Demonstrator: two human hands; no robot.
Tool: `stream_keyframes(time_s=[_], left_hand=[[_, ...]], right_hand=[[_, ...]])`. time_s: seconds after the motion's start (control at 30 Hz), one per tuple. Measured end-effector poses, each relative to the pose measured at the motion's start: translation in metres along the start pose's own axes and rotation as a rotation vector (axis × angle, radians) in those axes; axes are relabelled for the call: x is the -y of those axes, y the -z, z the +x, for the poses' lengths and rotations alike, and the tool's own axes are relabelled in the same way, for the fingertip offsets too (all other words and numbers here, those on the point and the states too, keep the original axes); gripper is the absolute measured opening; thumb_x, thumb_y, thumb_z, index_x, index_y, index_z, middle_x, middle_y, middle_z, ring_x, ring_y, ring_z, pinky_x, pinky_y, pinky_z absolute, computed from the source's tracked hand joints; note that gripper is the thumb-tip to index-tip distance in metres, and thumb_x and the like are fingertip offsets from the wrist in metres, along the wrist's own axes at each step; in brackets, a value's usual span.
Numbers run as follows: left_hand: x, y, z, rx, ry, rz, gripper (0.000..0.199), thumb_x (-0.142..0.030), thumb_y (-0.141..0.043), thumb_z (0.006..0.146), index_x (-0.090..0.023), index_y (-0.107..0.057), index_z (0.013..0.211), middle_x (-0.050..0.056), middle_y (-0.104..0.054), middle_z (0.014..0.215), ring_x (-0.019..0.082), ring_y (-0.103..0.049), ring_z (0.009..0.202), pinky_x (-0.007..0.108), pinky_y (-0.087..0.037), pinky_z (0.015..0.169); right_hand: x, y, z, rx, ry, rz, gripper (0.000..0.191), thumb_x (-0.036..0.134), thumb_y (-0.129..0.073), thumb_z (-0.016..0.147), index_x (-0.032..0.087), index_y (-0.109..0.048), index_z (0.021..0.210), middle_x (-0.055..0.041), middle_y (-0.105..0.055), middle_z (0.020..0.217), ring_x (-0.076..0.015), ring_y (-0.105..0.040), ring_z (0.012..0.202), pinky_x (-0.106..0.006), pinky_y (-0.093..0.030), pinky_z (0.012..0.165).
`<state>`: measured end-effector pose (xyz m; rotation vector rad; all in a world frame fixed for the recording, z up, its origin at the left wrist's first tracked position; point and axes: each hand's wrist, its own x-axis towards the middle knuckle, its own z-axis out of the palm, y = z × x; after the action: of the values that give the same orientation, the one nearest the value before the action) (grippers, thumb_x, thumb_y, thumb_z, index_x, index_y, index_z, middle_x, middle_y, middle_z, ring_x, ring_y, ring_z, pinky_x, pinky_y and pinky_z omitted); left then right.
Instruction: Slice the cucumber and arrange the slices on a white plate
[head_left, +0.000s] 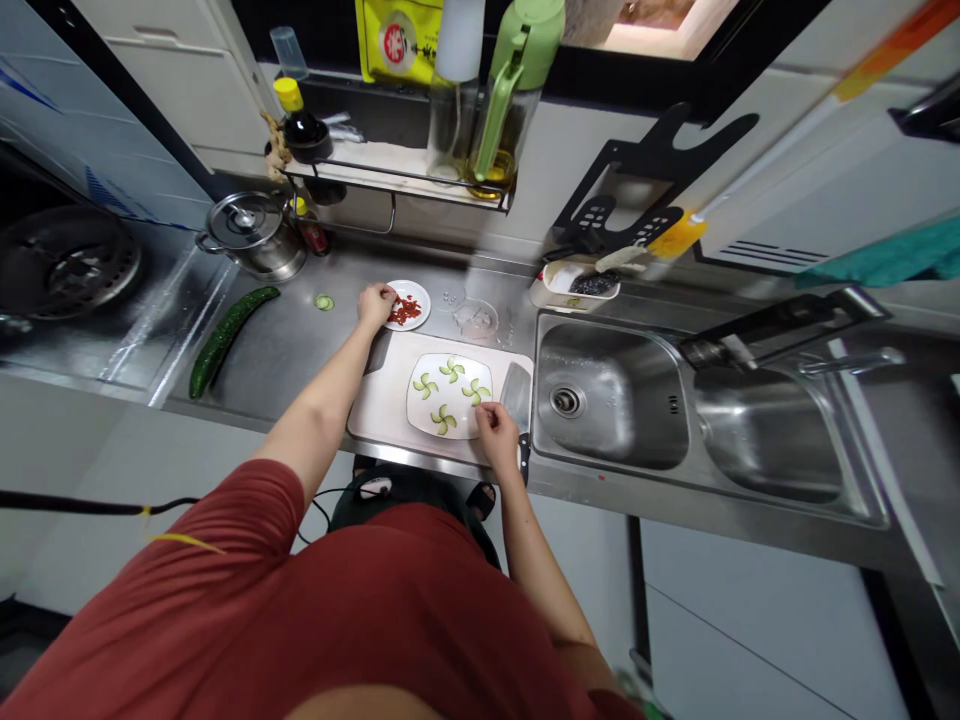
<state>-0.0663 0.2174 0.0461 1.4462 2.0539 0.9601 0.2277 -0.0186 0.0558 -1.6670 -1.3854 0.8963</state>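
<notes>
Person in a rust-red T-shirt (247, 610), viewed from above, standing at a stainless-steel kitchen counter (300, 370). Nearest, a white rectangular cutting board (375, 410) lies at the counter's front edge and carries a square white ceramic plate (450, 398) bearing four pinwheels of thin green cucumber slices (452, 370). The right hand (496, 437) is narrowly pinched at the plate's near right corner, fingertips on the rim; whether it holds anything small cannot be told. A broad steel cleaver with a black handle (516, 397) lies just beside that hand, along the board's right edge.

The left hand (377, 305) rests at the rim of a small round white plate (416, 292) holding chopped red pieces (406, 311), its fingers bunched narrowly; any held piece is hidden. To its left lie a single round cucumber slice (324, 302) and a whole dark green cucumber (225, 340).

Farther off: a double stainless-steel sink (611, 395) on the right, a lidded steel pot (251, 235) and a gas burner (64, 260) on the left, and a wall shelf (397, 175) bearing a green-topped glass oil dispenser (499, 100).
</notes>
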Motion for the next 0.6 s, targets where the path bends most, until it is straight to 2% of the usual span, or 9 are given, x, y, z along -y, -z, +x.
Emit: stream_keyframes(time_s=[0.1,0.17,0.33,0.4,0.47,0.6], left_hand=[[-0.005,-0.003,-0.009,0.000,0.109,-0.369,0.010,-0.024,-0.061,0.075,-0.016,-0.065,0.079,0.002,-0.064,0.069,0.012,-0.056,0.064,0.021,-0.043,0.062],[-0.009,-0.002,-0.015,0.009,0.187,-0.572,0.009,-0.023,-0.064,0.073,-0.015,-0.064,0.077,0.001,-0.063,0.066,0.008,-0.053,0.057,0.017,-0.040,0.054],[-0.017,0.010,-0.027,0.129,0.364,-0.991,0.012,-0.021,-0.066,0.073,-0.013,-0.060,0.081,0.003,-0.066,0.073,0.005,-0.057,0.058,0.013,-0.037,0.048],[-0.019,0.015,-0.031,0.154,0.391,-1.037,0.011,-0.019,-0.066,0.074,-0.013,-0.060,0.081,0.004,-0.067,0.074,0.006,-0.059,0.059,0.013,-0.039,0.049],[-0.020,0.018,-0.035,0.157,0.387,-0.980,0.010,-0.019,-0.065,0.075,-0.013,-0.060,0.081,0.004,-0.067,0.071,0.005,-0.057,0.054,0.013,-0.037,0.046],[-0.022,0.024,-0.043,0.082,0.377,-0.831,0.009,-0.018,-0.067,0.074,-0.013,-0.063,0.080,0.000,-0.064,0.065,0.004,-0.052,0.047,0.013,-0.033,0.042]], right_hand=[[0.000,-0.002,0.001,0.004,0.014,0.001,0.025,0.041,-0.053,0.082,0.018,-0.064,0.084,0.0007,-0.058,0.066,-0.0142,-0.050,0.059,-0.026,-0.040,0.061],[0.001,-0.004,0.002,0.012,0.023,0.008,0.025,0.040,-0.053,0.082,0.018,-0.064,0.084,0.0009,-0.058,0.066,-0.0140,-0.050,0.059,-0.025,-0.040,0.061],[0.007,-0.008,0.002,0.020,0.040,0.051,0.024,0.040,-0.053,0.082,0.018,-0.063,0.084,0.0006,-0.059,0.067,-0.0138,-0.050,0.059,-0.025,-0.041,0.060],[0.010,-0.008,0.001,0.027,0.044,0.057,0.024,0.039,-0.053,0.082,0.018,-0.063,0.083,0.0002,-0.060,0.067,-0.0140,-0.051,0.059,-0.025,-0.041,0.060],[0.013,-0.008,-0.001,0.035,0.042,0.055,0.024,0.039,-0.053,0.082,0.018,-0.063,0.082,-0.0003,-0.061,0.068,-0.0144,-0.052,0.060,-0.025,-0.042,0.060],[0.015,-0.007,-0.005,0.029,0.038,0.059,0.024,0.039,-0.052,0.081,0.018,-0.063,0.080,-0.0014,-0.063,0.069,-0.0156,-0.055,0.062,-0.027,-0.043,0.062]])
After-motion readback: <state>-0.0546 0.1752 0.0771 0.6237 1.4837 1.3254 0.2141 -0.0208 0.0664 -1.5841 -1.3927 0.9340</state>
